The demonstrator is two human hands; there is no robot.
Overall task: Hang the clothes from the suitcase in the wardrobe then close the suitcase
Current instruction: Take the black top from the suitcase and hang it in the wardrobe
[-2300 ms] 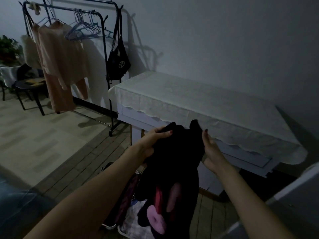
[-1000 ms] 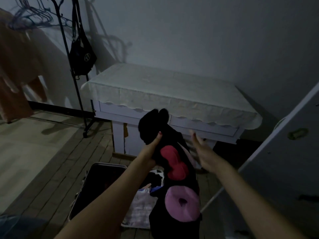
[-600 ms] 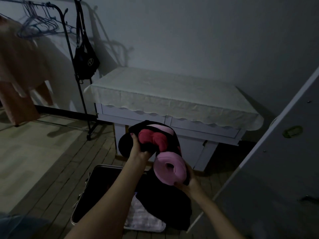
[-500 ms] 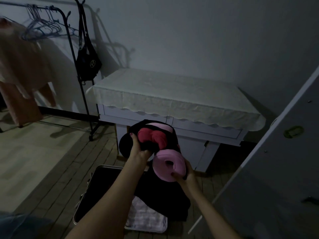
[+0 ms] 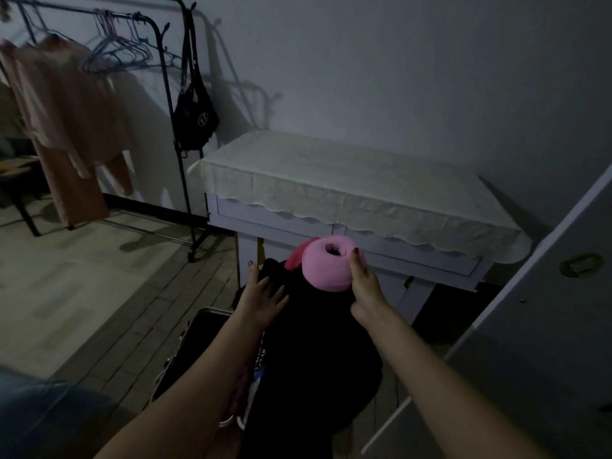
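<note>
A black garment (image 5: 314, 352) with a pink ring-shaped padded part (image 5: 326, 268) and a red piece (image 5: 294, 258) hangs in front of me, over the open suitcase (image 5: 198, 339) on the floor. My right hand (image 5: 364, 289) grips the garment at the pink ring and holds it up. My left hand (image 5: 263, 293) lies flat against the garment's left side with its fingers spread. The garment hides most of the suitcase's contents. A clothes rack (image 5: 172, 77) with empty hangers (image 5: 116, 54) stands at the back left.
A white table under a pale cloth (image 5: 347, 180) stands against the wall right behind the garment. A black bag (image 5: 195, 117) hangs on the rack's end post, peach clothes (image 5: 66, 120) further left. A grey wardrobe door (image 5: 530, 326) stands open at right.
My right hand has lifted the pink ring higher. My left hand has let go of the garment's top and now rests flat on its side. The view has shifted right.
</note>
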